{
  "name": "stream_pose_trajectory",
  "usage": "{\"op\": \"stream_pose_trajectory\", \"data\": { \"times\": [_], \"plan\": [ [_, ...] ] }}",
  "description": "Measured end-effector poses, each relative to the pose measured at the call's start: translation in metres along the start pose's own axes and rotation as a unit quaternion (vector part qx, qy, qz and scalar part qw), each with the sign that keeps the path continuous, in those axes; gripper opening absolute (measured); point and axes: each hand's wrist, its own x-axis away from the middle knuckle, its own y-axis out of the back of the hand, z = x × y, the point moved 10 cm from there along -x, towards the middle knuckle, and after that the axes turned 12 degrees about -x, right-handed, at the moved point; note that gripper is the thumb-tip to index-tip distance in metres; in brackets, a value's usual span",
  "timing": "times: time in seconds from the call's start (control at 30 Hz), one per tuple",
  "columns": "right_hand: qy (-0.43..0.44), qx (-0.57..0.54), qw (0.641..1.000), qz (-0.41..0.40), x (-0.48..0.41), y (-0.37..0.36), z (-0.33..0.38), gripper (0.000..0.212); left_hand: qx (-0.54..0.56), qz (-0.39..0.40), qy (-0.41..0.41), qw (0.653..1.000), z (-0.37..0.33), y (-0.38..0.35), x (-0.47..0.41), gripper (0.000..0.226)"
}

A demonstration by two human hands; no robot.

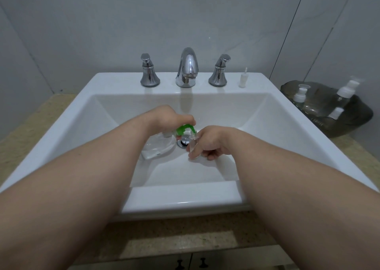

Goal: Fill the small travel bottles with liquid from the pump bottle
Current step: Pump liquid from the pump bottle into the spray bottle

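Two hands in the sink [115, 80]: pump bottle [158, 147] meets travel bottle [193, 142].
Your left hand [172, 116] has fingers curled over the green pump head; the bottle leans on the basin floor. Your right hand [209, 144] has fingers clamped on the travel bottle, its mouth just under the nozzle, beside the drain [183, 142].

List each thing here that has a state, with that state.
pump bottle: tilted in the sink, nozzle at the mouth of the small bottle.
small bottle: cap off, held; fill level unclear.
left hand: holds the pump bottle by its green head.
right hand: grips the small bottle.
faucet: no water running.
loose cap: upright on the sink ledge.
spare bottles: caps on, in the dark bag.
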Motion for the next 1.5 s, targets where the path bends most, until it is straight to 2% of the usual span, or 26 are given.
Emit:
{"op": "stream_pose_trajectory", "data": {
  "times": [0.23, 0.53, 0.9, 1.07, 1.5],
  "plan": [
    [0.013, -0.022, 1.000, -0.005, 0.003, 0.000, 0.003, 0.022, -0.005, 0.000, -0.013, 1.000, -0.002, 0.002, 0.001, 0.048],
    [0.003, -0.074, 0.997, -0.032, 0.006, 0.006, 0.002, 0.030, -0.021, -0.004, 0.004, 1.000, 0.005, 0.003, -0.001, 0.078],
    [-0.014, -0.095, 0.993, -0.073, 0.004, 0.014, -0.001, 0.024, -0.011, -0.019, 0.011, 1.000, 0.006, 0.004, -0.002, 0.069],
    [-0.042, -0.124, 0.986, -0.100, 0.007, 0.018, -0.007, 0.048, -0.009, -0.019, 0.010, 1.000, 0.006, 0.003, -0.002, 0.068],
    [-0.046, -0.121, 0.984, -0.120, 0.005, 0.019, -0.008, 0.046, -0.015, -0.013, 0.004, 1.000, 0.003, 0.002, -0.004, 0.057]
  ]
}}
